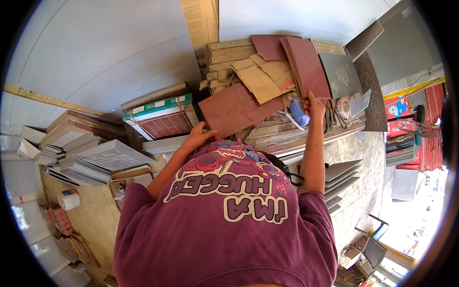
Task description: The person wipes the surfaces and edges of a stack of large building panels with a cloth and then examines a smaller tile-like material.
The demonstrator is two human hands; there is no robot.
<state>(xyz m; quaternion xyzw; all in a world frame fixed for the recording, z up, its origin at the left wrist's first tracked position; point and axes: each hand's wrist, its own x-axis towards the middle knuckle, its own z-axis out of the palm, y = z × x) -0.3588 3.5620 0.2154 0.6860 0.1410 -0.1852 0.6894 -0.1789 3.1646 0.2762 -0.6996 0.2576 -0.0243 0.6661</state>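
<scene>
A flat reddish-brown tile [234, 111] lies tilted across the near left of a heaped pile. My left hand [201, 136] pinches its near left edge, thumb on top. To the right, several maroon tiles [306, 67] lean together in a stack on the pile. My right hand [314, 106] grips the near lower edge of this stack; how many tiles it holds I cannot tell. Torn brown cardboard [260, 79] lies between the two. Right of the maroon stack rests a dark grey tile [340, 74] with a pale floral pattern.
A tape measure [343, 106] and blue cloth [299, 115] lie near my right hand. Tile boxes with a green band [160, 112] stand left of the pile. More tile stacks [83, 165] sit farther left; grey tiles [340, 182] fan out beside my right arm. Large panels [105, 48] stand behind.
</scene>
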